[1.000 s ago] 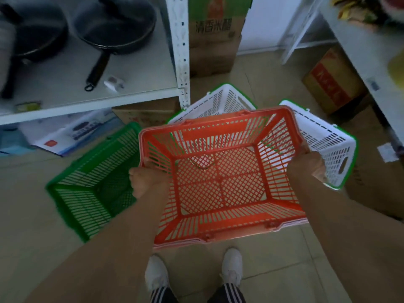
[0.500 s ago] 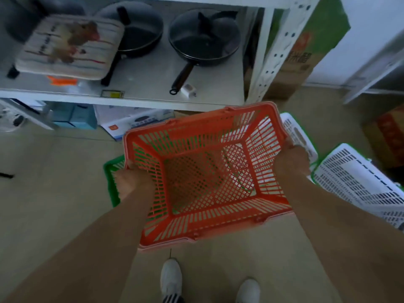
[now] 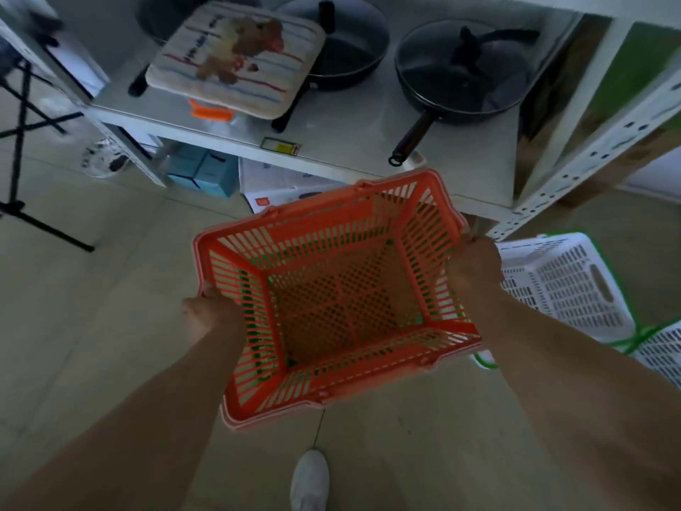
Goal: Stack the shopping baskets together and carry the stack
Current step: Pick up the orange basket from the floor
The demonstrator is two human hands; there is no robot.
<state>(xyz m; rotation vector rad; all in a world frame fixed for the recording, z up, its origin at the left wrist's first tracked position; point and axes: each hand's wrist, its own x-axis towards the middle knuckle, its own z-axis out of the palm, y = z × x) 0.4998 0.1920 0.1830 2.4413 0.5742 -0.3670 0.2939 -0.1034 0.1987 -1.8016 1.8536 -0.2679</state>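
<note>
Baskets first: orange basket (image 3: 331, 304) held off the floor in both hands, mouth up, in front of the metal shelf (image 3: 368, 149). Left hand (image 3: 210, 319) clamped on the left rim, right hand (image 3: 473, 267) clamped on the right rim — each grip closed round the plastic edge, fingers wrapped and mostly hidden behind the wall. Green lattice visible through the orange mesh at the sides and corners, so a green basket (image 3: 254, 337) sits directly beneath; nested already or merely underneath, cannot tell. White baskets (image 3: 563, 285) lying on the floor just to the right, touching or nearly touching each other, not yet joined to the stack.

Handling, as a judgement: thin moulded plastic, light, fairly stiff but likely to flex and twist if gripped at one corner. Tapered walls should slide into one another readily, though may jam if lowered tilted — best kept level, held at the middle of opposite rims as now. Smooth rim, so some slip possible under a loose hold. Once stacked, lift from the lowest rim or the folded handles, if any.
</note>
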